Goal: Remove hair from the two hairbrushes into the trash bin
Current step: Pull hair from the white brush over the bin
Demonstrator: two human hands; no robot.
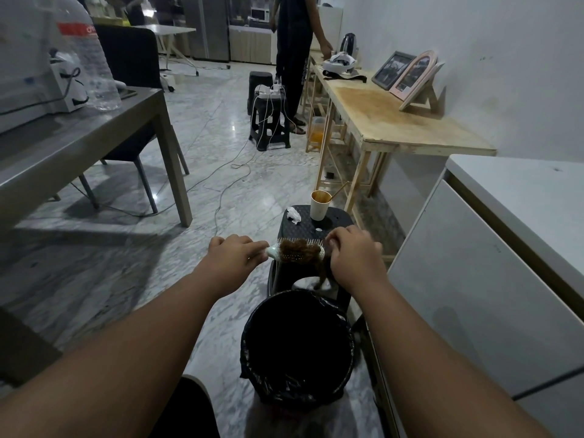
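I hold a white round hairbrush (278, 251) level above the trash bin (252, 349), which is black and lined with a black bag. My left hand (235, 257) is closed around the brush handle. Brown hair (298, 249) is matted over the bristles, and a strand hangs down toward the bin. My right hand (354, 252) pinches the hair at the brush's far end. No second hairbrush is in view.
A black plastic stool (303, 229) behind the bin carries a paper cup (319, 205) and a crumpled tissue (294, 215). A white cabinet (474, 295) stands right, a wooden table (395, 121) beyond, a grey table (79, 143) left. A person (294, 58) stands far back. Cables (221, 184) cross the floor.
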